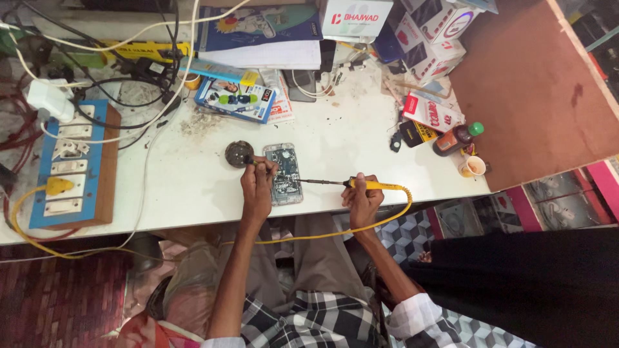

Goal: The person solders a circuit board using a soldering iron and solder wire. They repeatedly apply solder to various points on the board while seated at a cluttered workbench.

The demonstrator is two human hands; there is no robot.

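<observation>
Opened phone (pixel 284 174): bare metal and circuit board, dull sheen. Soldering iron (pixel 361 185): glossy yellow plastic handle, thin metal shaft, smooth yellow cord. Worktop (pixel 348 138): white laminate, matt, scuffed and stained. Switchboard (pixel 74 167) left: wood frame, blue painted face. Far boxes (pixel 432 32): glossy printed cardboard. Small tin (pixel 238 153): dark, dull metal.

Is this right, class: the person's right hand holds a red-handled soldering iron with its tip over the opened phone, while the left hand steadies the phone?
Not quite. The head view shows the soldering iron in the right hand has a yellow handle, not red. Its tip does reach over the opened phone, where the left hand rests.
</observation>
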